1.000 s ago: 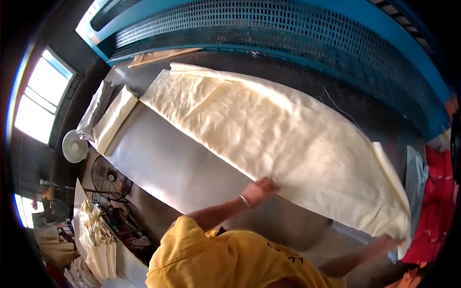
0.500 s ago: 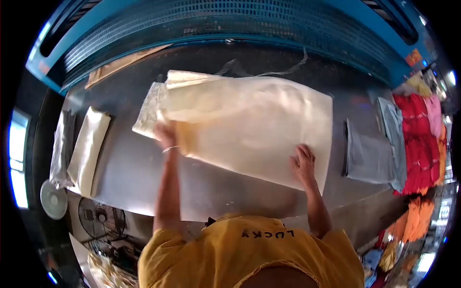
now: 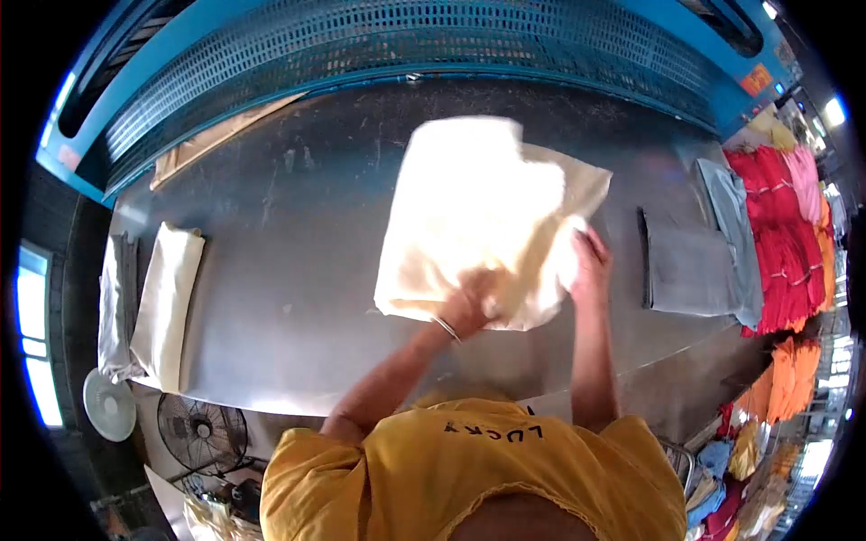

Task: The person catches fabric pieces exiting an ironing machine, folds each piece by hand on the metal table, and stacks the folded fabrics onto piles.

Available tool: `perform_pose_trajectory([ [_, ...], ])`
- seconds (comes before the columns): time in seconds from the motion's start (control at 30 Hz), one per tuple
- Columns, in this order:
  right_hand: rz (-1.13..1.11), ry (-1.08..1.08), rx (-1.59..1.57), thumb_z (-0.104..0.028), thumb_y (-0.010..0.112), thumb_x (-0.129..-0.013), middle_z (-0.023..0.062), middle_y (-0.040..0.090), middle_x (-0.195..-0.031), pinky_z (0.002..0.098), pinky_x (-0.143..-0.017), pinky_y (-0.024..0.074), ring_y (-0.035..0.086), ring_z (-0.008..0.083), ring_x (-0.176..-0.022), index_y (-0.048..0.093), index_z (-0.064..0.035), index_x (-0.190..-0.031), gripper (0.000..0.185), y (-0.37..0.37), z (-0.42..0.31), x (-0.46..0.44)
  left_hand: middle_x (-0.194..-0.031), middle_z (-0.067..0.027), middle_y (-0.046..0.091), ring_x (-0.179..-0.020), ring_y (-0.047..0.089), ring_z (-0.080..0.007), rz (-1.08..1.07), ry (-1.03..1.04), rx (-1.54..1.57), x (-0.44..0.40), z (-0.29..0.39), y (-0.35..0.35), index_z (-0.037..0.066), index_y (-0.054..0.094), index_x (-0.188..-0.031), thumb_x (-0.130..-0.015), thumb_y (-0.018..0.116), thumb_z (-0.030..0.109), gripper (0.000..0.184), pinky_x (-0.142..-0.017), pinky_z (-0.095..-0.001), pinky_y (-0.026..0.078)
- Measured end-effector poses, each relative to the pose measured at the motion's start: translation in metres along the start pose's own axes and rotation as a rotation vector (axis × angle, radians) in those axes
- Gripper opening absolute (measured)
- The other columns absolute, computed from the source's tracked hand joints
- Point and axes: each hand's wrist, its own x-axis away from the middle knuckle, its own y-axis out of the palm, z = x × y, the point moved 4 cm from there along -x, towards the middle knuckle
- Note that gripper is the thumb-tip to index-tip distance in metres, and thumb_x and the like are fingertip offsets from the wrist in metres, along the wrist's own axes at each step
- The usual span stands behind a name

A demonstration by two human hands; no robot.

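Observation:
A cream cloth point(image 3: 451, 216) is bunched and partly folded over the middle of the metal table, its upper part washed out by glare. My left hand point(image 3: 474, 302), with a bangle at the wrist, is closed on the cloth's near edge, its fingers slightly blurred. At the cloth's right side, my right hand point(image 3: 588, 260) pinches a raised edge, and part of its fingers is hidden by fabric.
Folded cream fabric point(image 3: 169, 302) and a grey bundle point(image 3: 117, 302) lie at the table's left. Folded grey cloth point(image 3: 690, 266) lies right, beside red garments point(image 3: 771, 234). A blue perforated machine guard point(image 3: 406, 41) borders the back. Fans point(image 3: 200, 433) stand below left.
The cloth was spread wide and has been gathered into a smaller, folded shape. My left hand moved right with its edge; my right hand rose slightly and took hold of the right side.

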Motion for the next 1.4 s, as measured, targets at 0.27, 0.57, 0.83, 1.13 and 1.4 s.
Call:
perform_pose_trajectory([
  [0.27,-0.459,-0.074,0.419,-0.015,0.05,-0.089,0.0046,0.058,-0.105,0.026,-0.087,0.0404,0.054,0.0123,-0.096,0.054,-0.0013,-0.112,0.028,0.104,0.005,0.017,-0.088,-0.0083,0.053,-0.083,0.055,-0.0175,0.167,-1.01,0.827,0.121,-0.022,-0.004,0.003,0.052,-0.11,-0.082,0.06,0.02,0.034,-0.066,-0.0305,0.047],
  [0.57,-0.297,0.341,0.267,-0.029,0.064,-0.079,0.0155,0.045,-0.124,0.0359,-0.09,0.0408,0.047,0.0232,-0.11,0.045,0.0047,-0.12,0.056,0.099,0.123,-0.028,-0.085,-0.0032,0.062,-0.076,0.056,-0.0111,0.635,-1.149,0.931,0.167,-0.077,-0.1,0.001,0.057,-0.104,-0.079,0.064,0.019,0.032,-0.067,-0.0266,0.047],
  [0.83,-0.641,0.135,0.033,-0.015,0.064,-0.078,0.0134,0.053,-0.112,0.032,-0.081,0.0442,0.055,0.0209,-0.096,0.047,0.0053,-0.116,0.046,0.469,0.06,0.071,-0.075,-0.0009,0.063,-0.068,0.056,-0.0097,0.956,-0.938,0.455,0.293,-0.179,-0.372,0.0,0.064,-0.088,-0.078,0.066,0.016,0.019,-0.06,-0.0267,0.047],
  [1.13,-1.063,0.159,0.287,-0.024,0.068,-0.073,0.0102,0.063,-0.082,0.0308,-0.059,0.0452,0.057,0.0157,-0.067,0.06,0.0016,-0.094,0.034,0.771,0.219,0.207,-0.093,-0.0105,0.062,-0.083,0.058,-0.0183,1.235,-1.106,-0.02,0.521,-0.303,-0.569,-0.003,0.056,-0.105,-0.073,0.069,0.018,0.04,-0.071,-0.0318,0.047],
  [1.4,-0.821,0.184,0.207,-0.037,0.058,-0.084,0.0124,0.059,-0.099,0.0309,-0.074,0.0485,0.058,0.0201,-0.089,0.049,-0.005,-0.115,0.045,0.705,0.274,0.163,-0.141,-0.0109,0.025,-0.131,0.019,-0.0303,0.185,-0.822,-0.813,0.339,-0.315,-0.497,0.019,0.028,-0.136,-0.062,0.072,0.029,0.087,-0.107,-0.0487,0.011],
])
